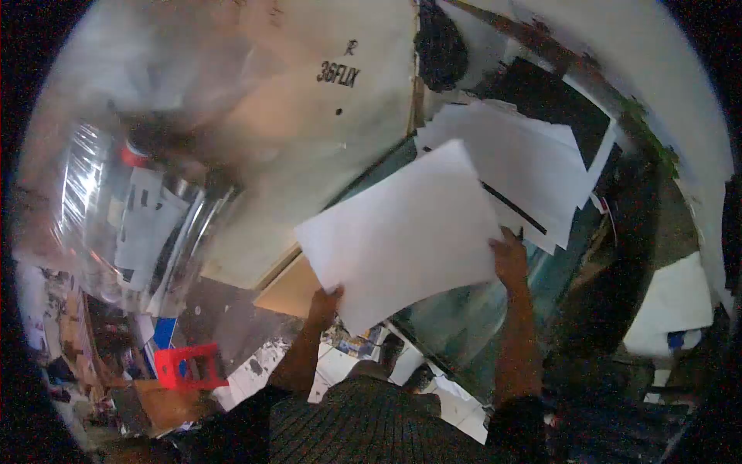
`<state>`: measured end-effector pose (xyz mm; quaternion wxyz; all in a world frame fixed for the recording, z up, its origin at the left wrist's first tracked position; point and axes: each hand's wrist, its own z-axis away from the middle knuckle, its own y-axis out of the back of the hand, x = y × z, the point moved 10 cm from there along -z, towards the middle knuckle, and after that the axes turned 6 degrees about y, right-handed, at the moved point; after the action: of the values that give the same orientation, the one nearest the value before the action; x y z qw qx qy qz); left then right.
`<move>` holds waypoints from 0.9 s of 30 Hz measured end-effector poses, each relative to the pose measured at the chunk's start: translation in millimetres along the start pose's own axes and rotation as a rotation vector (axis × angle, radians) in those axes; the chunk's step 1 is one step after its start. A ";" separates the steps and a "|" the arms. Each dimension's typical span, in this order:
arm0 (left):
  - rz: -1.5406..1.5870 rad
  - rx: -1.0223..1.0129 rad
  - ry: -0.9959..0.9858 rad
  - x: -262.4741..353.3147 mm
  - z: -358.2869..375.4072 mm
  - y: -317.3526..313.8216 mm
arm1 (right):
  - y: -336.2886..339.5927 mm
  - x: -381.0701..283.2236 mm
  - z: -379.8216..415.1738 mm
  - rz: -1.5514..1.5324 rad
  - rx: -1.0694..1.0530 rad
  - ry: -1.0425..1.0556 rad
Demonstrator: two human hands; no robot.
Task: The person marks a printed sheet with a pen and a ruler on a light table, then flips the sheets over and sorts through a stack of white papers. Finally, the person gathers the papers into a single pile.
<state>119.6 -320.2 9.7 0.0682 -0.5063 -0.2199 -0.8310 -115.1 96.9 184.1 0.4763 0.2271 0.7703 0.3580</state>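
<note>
A large white sheet is held up in front of me by both hands. My left hand grips its lower left edge, with the fingers closed on it. At the right edge, my right hand pinches the sheet, and a small dark pointed thing shows by its fingers. Beyond the raised sheet, a loose pile of white sheets lies on a dark green surface. A thin black strip crosses the pile. The sheet hides part of the pile and of the green surface.
A big cream board marked "36FLIX" stands at the upper left. Rolls of clear plastic are at the far left, above a red stool. A brown board lies near my left hand. White material is at the right.
</note>
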 end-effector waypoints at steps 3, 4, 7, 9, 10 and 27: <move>0.276 0.098 0.004 -34.4 8.0 25.5 | -69.6 -50.3 -81.4 0.083 -0.172 0.032; 0.393 0.108 0.036 -43.3 3.5 28.7 | -89.0 -64.0 -103.3 0.112 -0.233 0.045; 0.363 0.195 0.003 -51.0 -13.9 51.7 | -128.3 -100.8 -151.3 0.045 -0.350 0.096; 0.232 0.229 0.045 -66.7 -34.7 73.8 | -165.2 -91.9 -173.0 -0.072 -0.301 0.216; 0.094 0.247 0.089 -66.7 -35.8 81.1 | -168.4 -99.9 -172.2 -0.188 -0.245 0.319; 0.642 -0.101 0.314 -119.8 -74.3 57.9 | -104.2 196.7 183.0 -0.574 0.454 -0.506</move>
<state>136.1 -417.3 -106.6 0.3337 -0.4184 0.0051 -0.8447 -39.2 227.4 -61.3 0.6679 0.1833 0.7205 -0.0337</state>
